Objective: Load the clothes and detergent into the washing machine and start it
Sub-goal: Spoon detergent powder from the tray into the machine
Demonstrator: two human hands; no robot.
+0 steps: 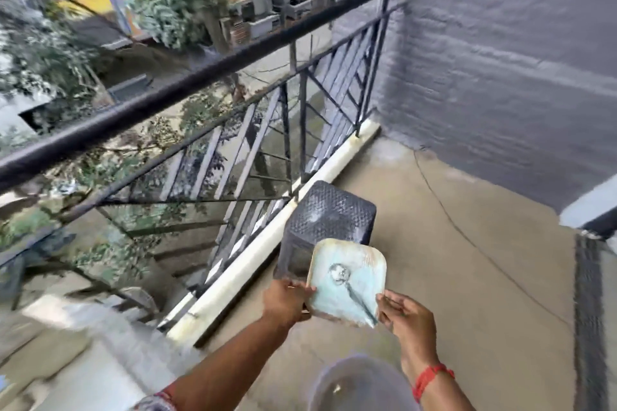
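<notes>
A blurred grey dome (360, 384), too smeared to identify, sits lowest in the view, right under the camera, and just beyond it both hands hold a square tub (347, 287) out over the balcony floor (467, 243). The tub is filled with pale blue-white powder, which I take to be the detergent, and a spoon (350, 287) lies in it with its bowl up-left and its handle running down toward the right hand (405, 315). The left hand (285, 305) grips the tub's left rim with curled fingers; the right hand pinches its lower right corner, close to the spoon handle. A red thread (430, 379) circles the right wrist. This looks like the detergent-fetching step: the powder is in hand, but no washing machine or clothes appear anywhere in view. The next move calls for carrying the tub level so nothing spills, then finding the machine. Behind the tub stands a dark textured stool (329, 213), beside the railing (233, 77) and a grey wall (500, 43). No brand, label or writing is readable on anything.
</notes>
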